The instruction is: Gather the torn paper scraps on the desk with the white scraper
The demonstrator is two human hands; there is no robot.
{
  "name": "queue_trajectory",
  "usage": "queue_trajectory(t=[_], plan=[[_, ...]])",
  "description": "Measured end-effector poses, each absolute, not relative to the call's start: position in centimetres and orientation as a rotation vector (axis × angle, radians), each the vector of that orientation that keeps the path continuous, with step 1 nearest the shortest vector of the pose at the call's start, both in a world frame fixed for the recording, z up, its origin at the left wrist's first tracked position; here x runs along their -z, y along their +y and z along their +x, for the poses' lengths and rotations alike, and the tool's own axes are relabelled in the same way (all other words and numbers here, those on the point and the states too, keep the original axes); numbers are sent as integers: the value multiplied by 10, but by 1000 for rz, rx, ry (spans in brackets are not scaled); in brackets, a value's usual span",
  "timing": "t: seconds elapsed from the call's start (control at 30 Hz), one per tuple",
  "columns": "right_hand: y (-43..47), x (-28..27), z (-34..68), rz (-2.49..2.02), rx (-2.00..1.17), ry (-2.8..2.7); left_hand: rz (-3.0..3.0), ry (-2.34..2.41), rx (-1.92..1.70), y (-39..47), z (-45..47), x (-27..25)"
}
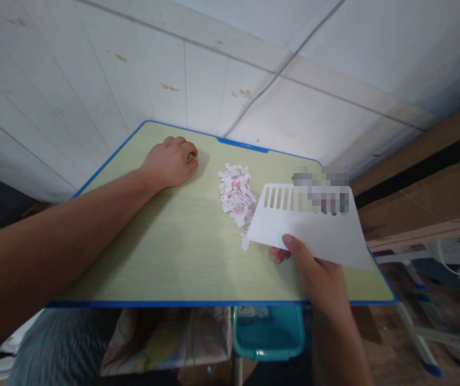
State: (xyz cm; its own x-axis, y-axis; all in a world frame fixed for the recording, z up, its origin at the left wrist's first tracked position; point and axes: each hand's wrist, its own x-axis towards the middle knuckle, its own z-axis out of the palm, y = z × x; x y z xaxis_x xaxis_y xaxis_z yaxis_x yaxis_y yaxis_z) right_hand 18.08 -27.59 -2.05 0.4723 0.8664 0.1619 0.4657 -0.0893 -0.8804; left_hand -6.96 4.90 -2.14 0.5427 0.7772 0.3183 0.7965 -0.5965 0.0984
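Note:
My right hand (pixel 320 273) grips a thin white slotted sheet (pixel 306 228) by its near edge, thumb on top and fingers underneath. A row of narrow slots runs along its far side. Blurred-out squares cover the right part of that row and whatever lies behind it. Left of the sheet lies a heap of small white and pinkish paper scraps (pixel 236 193), a few of them beside the sheet's left corner. My left hand (pixel 173 163) rests on the tabletop to the left of the heap with its fingers curled in; nothing shows in it.
The pale green table (pixel 165 257) has a blue rim and stands against a white panelled wall (pixel 145 69). A teal bin (pixel 270 332) sits below the front edge, beside a patterned cloth (pixel 173 340). Cardboard boxes (pixel 423 182) stand to the right.

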Motion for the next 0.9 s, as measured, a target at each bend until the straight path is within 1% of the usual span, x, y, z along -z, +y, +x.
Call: queue_trajectory(t=[0.17, 0.3, 0.43, 0.57, 0.73, 0.9], plan=[[-283, 19, 186, -1764, -453, -1189, -2719, -1387, 516, 47, -68, 20], [-294, 17, 187, -1764, -365, -1088, -2725, -1421, 511, 45, -67, 18], [-301, 15, 185, -1718, -432, -1054, -2746, -1434, 523, 43, -66, 17], [-294, 13, 182, -1742, -337, -935, -2761, -1421, 548, 42, -67, 17], [-278, 14, 190, -1788, -341, -1057, -2780, -1404, 596, 45, -67, 19], [-277, 16, 195, -1774, -359, -1036, -2792, -1415, 624, 46, -67, 20]])
